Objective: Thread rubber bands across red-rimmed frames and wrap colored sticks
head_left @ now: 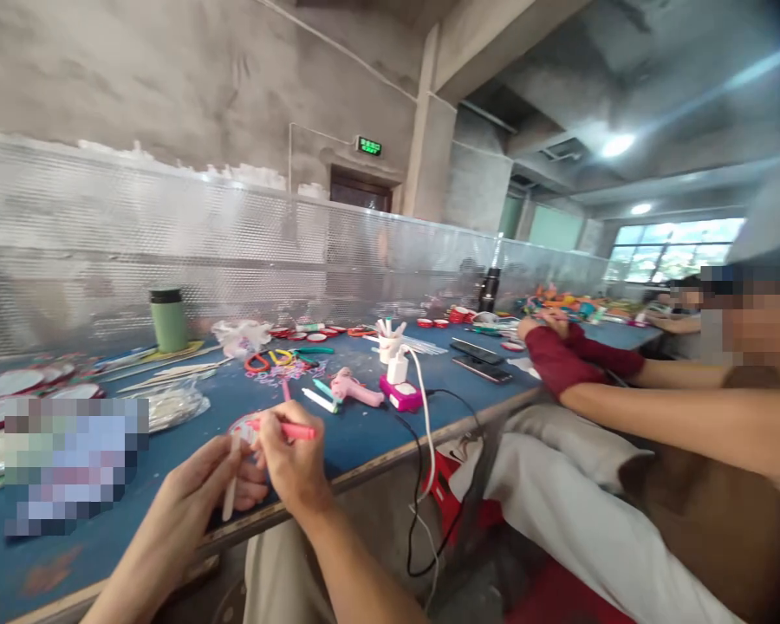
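Near the front edge of the table, my left hand [198, 490] is closed around a pale flat stick [231, 494]. At the stick's top is a small round piece [242, 424] with a reddish rim, partly hidden by my fingers. My right hand [295, 464] grips a pink marker pen [299, 431], its tip end held against or close to the round piece; actual contact cannot be made out. Just beyond the hands lie a pink glue gun [357, 388] and a white-and-green pen [320, 399].
Red-rimmed white discs [9, 383] lie left on the blue table [188, 451]. Further back stand a green bottle [168, 321] and pliers [315, 350]. A purple power socket [401, 394] trails cables over the edge. Phones [481, 367] lie near a co-worker in red sleeves [562, 364].
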A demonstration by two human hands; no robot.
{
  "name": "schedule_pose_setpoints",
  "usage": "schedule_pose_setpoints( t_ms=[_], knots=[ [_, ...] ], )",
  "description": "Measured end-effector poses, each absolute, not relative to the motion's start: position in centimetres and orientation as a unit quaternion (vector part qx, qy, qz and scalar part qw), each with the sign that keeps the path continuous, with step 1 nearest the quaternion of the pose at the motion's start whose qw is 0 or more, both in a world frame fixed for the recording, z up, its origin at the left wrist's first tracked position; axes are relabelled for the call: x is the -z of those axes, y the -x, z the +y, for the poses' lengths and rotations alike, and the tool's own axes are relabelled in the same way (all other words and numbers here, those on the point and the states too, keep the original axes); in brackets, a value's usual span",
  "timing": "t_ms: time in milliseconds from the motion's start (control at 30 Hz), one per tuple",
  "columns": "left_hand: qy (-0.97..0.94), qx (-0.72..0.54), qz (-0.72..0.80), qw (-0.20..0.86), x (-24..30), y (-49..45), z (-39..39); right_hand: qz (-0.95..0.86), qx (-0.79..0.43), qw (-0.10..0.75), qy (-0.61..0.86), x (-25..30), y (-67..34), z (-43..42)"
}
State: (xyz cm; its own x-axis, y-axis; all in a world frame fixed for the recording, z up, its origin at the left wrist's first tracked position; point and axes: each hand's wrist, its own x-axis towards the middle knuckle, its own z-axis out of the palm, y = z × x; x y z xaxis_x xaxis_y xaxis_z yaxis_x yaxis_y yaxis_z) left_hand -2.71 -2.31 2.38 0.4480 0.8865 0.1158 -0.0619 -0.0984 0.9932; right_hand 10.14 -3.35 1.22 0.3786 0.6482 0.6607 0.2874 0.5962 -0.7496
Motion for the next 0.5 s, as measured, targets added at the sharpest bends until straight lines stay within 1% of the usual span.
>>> schedule_pose_setpoints(
  t_ms=[167, 400, 500],
  knots=[
    [-0.615, -0.414, 0.345, 0.575, -2.1, 3.1, -2.4, -0.518, -0.149, 0.723, 0.432, -1.3, -9.6, -3.3],
    [-0.624, -0.426, 0.283, 0.591, -1.4, 3.2, -2.3, -0.534, -0.170, 0.723, 0.404, -1.8, -9.9, -3.4],
    [-0.631, -0.436, 0.257, 0.588, -1.6, 2.9, -2.1, -0.529, -0.197, 0.733, 0.380, -2.3, -10.5, -3.3]
  ],
)
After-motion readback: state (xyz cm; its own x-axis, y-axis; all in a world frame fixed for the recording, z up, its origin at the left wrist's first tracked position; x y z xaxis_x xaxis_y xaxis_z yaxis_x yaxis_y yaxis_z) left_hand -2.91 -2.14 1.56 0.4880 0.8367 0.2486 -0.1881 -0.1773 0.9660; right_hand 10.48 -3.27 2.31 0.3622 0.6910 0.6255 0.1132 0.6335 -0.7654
